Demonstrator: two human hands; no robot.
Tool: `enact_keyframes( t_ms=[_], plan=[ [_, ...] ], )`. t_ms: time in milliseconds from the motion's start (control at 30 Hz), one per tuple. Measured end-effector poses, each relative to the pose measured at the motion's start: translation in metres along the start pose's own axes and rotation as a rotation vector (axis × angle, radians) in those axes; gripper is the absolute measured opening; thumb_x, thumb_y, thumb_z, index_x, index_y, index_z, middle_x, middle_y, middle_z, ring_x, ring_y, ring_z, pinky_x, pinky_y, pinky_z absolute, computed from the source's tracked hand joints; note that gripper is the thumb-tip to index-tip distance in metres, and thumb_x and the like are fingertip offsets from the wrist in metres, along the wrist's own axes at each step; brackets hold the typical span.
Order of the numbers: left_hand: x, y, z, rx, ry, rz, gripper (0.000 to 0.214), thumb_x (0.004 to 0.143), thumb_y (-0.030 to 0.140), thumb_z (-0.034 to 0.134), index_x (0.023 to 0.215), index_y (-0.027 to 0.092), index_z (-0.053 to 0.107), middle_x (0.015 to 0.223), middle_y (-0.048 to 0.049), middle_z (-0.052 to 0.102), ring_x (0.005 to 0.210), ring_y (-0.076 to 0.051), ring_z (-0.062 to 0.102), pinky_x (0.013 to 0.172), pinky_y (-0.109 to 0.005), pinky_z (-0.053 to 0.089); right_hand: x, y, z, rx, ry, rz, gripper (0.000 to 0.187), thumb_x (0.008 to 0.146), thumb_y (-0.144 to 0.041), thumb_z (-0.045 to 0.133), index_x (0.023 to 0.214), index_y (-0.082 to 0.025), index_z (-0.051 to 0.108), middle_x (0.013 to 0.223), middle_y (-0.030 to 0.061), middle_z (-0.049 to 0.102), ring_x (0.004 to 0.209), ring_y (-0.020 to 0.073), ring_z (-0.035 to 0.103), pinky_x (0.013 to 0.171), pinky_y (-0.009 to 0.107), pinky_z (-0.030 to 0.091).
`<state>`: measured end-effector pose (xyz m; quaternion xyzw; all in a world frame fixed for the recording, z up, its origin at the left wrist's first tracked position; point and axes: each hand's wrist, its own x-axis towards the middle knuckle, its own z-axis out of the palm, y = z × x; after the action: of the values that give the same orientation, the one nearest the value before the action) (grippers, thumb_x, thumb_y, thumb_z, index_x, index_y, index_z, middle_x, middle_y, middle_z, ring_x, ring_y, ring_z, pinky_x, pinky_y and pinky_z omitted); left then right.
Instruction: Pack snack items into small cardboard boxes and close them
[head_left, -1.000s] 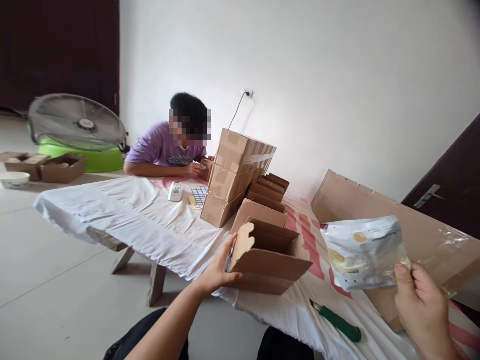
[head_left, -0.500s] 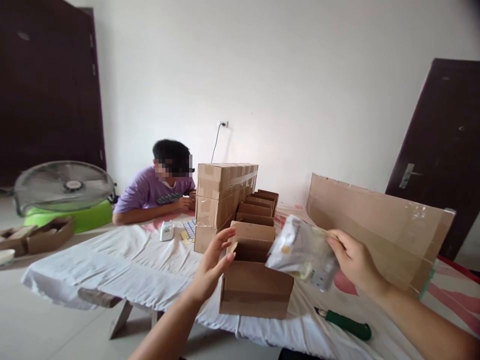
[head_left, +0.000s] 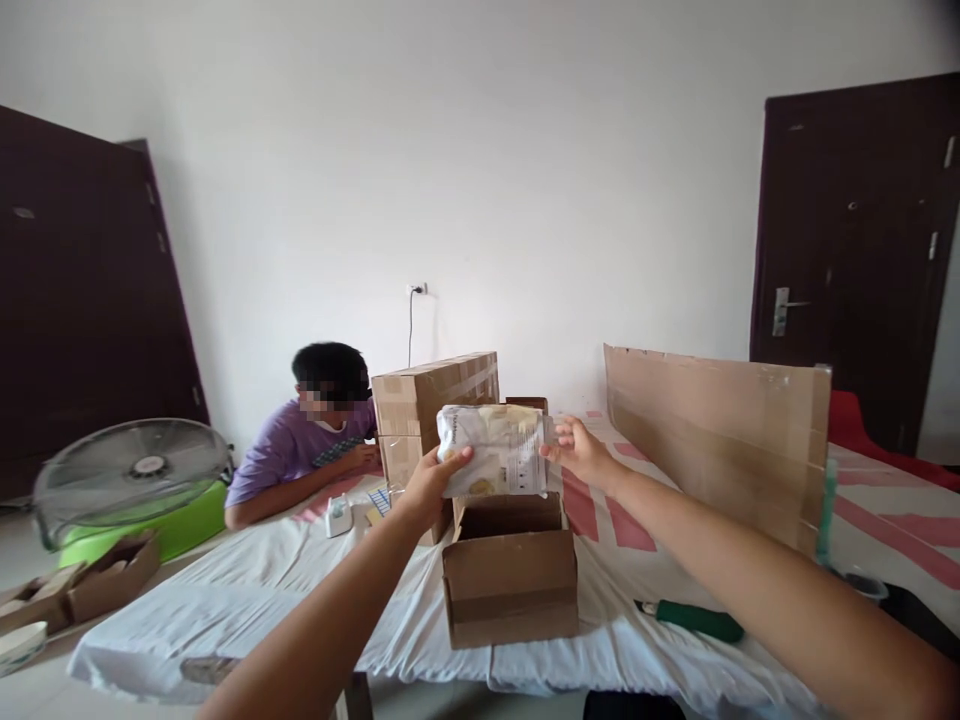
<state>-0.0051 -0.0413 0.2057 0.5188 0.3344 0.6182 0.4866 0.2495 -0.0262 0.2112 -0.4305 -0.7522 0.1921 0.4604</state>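
Above the nearest open cardboard box point(head_left: 511, 590), a clear plastic packet point(head_left: 491, 455) with white and yellowish contents and printed text is held up between both hands. My left hand point(head_left: 431, 485) grips its left edge, thumb on the front. My right hand point(head_left: 581, 452) pinches the clear film at its right edge. The box below stands upright with its top open; I cannot make out what is inside. Behind the packet, the row of other open boxes point(head_left: 526, 403) is mostly hidden.
Taped cartons point(head_left: 409, 405) are stacked left of the open boxes. A cardboard sheet point(head_left: 720, 430) stands upright on the right. A green-handled cutter point(head_left: 697, 620) lies near the front. Across the table a person in a purple shirt point(head_left: 281, 455) leans in beside a white device point(head_left: 339, 516).
The packet has moved left and is turned flat toward me, over the nearest box. My left hand has left the box edge and taken hold of the packet's left side. The view has shifted.
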Motion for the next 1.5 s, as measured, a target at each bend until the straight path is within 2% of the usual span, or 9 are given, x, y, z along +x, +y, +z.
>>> enact_keyframes(
  t_ms=[100, 200, 333, 400, 467, 667, 967, 1233, 1500],
  plan=[
    [-0.026, 0.001, 0.02, -0.008, -0.039, -0.005, 0.055, 0.053, 0.045, 0.09, 0.09, 0.012, 0.066, 0.078, -0.0052, 0.074, 0.068, -0.019, 0.069, 0.067, -0.029, 0.055, -0.041, -0.007, -0.006, 0.29, -0.201, -0.025, 0.082, 0.075, -0.074, 0.061, 0.137, -0.022, 0.048, 0.126, 0.0131, 0.063, 0.116, 0.0285, 0.061, 0.096, 0.044, 0.05],
    [-0.065, -0.018, 0.038, 0.058, -0.102, -0.042, 0.054, 0.057, 0.046, 0.088, 0.095, 0.013, 0.066, 0.084, -0.0063, 0.075, 0.073, -0.021, 0.07, 0.07, -0.03, 0.056, -0.091, -0.013, -0.006, 0.599, -0.315, -0.039, 0.07, 0.073, -0.063, 0.072, 0.129, -0.024, 0.058, 0.119, 0.0087, 0.068, 0.114, 0.0282, 0.062, 0.1, 0.046, 0.048],
    [-0.114, -0.069, 0.039, 0.127, -0.265, -0.191, 0.061, 0.061, 0.055, 0.083, 0.105, 0.015, 0.067, 0.095, -0.0096, 0.076, 0.086, -0.028, 0.07, 0.084, -0.04, 0.056, -0.154, 0.01, 0.005, 0.638, -0.329, 0.088, 0.06, 0.074, -0.055, 0.075, 0.123, -0.023, 0.064, 0.113, 0.0086, 0.071, 0.113, 0.0284, 0.063, 0.1, 0.044, 0.047],
    [-0.127, -0.098, 0.032, 0.141, -0.382, -0.265, 0.062, 0.061, 0.055, 0.083, 0.106, 0.016, 0.069, 0.1, -0.011, 0.075, 0.095, -0.032, 0.069, 0.095, -0.047, 0.051, -0.175, 0.032, 0.019, 0.625, -0.328, 0.142, 0.058, 0.072, -0.056, 0.076, 0.119, -0.022, 0.066, 0.108, 0.0079, 0.072, 0.111, 0.0286, 0.063, 0.102, 0.043, 0.045],
    [-0.13, -0.123, 0.022, 0.129, -0.398, -0.31, 0.062, 0.056, 0.055, 0.085, 0.103, 0.016, 0.071, 0.102, -0.0114, 0.075, 0.101, -0.035, 0.067, 0.102, -0.05, 0.045, -0.187, 0.055, 0.037, 0.644, -0.327, 0.171, 0.056, 0.072, -0.057, 0.076, 0.114, -0.021, 0.067, 0.105, 0.007, 0.073, 0.109, 0.0282, 0.065, 0.102, 0.041, 0.045],
    [-0.117, -0.169, -0.016, 0.209, -0.24, -0.309, 0.063, 0.049, 0.054, 0.086, 0.097, 0.016, 0.073, 0.098, -0.0114, 0.076, 0.104, -0.039, 0.067, 0.101, -0.049, 0.046, -0.177, 0.103, 0.098, 0.629, -0.162, 0.168, 0.06, 0.064, -0.058, 0.081, 0.109, -0.021, 0.066, 0.106, 0.0063, 0.073, 0.104, 0.029, 0.065, 0.097, 0.04, 0.048],
    [-0.119, -0.202, -0.082, 0.535, 0.112, -0.125, 0.055, 0.055, 0.051, 0.082, 0.093, 0.014, 0.068, 0.091, -0.0124, 0.077, 0.089, -0.034, 0.071, 0.083, -0.043, 0.056, -0.172, 0.121, 0.17, 0.609, 0.033, 0.141, 0.051, 0.071, -0.053, 0.077, 0.105, -0.019, 0.058, 0.102, 0.008, 0.071, 0.096, 0.0264, 0.066, 0.089, 0.039, 0.05],
    [-0.118, -0.193, -0.093, 0.798, 0.025, -0.103, 0.051, 0.063, 0.054, 0.076, 0.097, 0.017, 0.071, 0.097, -0.0095, 0.078, 0.095, -0.034, 0.071, 0.087, -0.04, 0.056, -0.183, 0.123, 0.179, 0.583, 0.062, 0.091, 0.046, 0.079, -0.05, 0.071, 0.11, -0.018, 0.062, 0.106, 0.0103, 0.07, 0.098, 0.0266, 0.066, 0.088, 0.038, 0.05],
    [-0.106, -0.197, -0.089, 0.756, 0.043, -0.186, 0.056, 0.063, 0.057, 0.075, 0.102, 0.016, 0.07, 0.101, -0.0093, 0.078, 0.098, -0.032, 0.07, 0.085, -0.036, 0.056, -0.187, 0.136, 0.183, 0.54, 0.028, 0.022, 0.067, 0.079, -0.052, 0.067, 0.134, -0.02, 0.048, 0.127, 0.0145, 0.063, 0.116, 0.0298, 0.06, 0.1, 0.043, 0.046]
  ],
)
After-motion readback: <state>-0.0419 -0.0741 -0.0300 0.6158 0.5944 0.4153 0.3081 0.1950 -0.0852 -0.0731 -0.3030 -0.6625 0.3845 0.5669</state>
